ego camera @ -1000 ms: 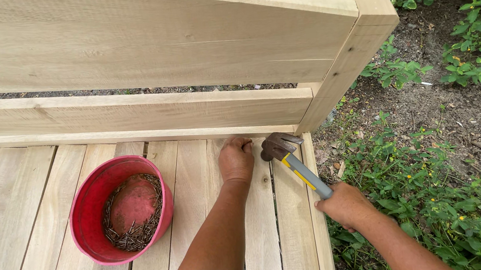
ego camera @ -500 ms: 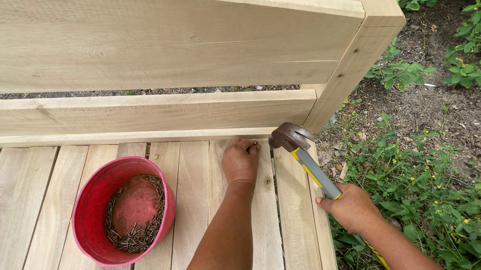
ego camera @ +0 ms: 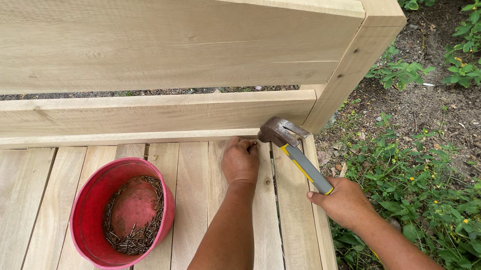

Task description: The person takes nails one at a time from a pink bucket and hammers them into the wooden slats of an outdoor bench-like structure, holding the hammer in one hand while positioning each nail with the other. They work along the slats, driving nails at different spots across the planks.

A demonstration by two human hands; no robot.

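1. Since half a second ago the hammer [ego camera: 292, 150] has dropped: its head, then raised beside the corner post, now sits low, just right of the left hand's fingertips.
2. At the left, a red bowl [ego camera: 119, 214] rests on the slats, with a ring of small nails [ego camera: 136, 238] around its bottom.
3. The left hand [ego camera: 240, 161] presses on the pale wooden slats [ego camera: 32, 243] near the back rail [ego camera: 126, 116], fingers curled together and pinched at the slat's far end; what they pinch is too small to tell.
4. The right hand [ego camera: 343, 202] is clenched around the hammer's yellow and grey handle, at the bench's right edge.
5. Right of the corner post [ego camera: 359, 45] lie bare soil and green plants [ego camera: 460, 63].
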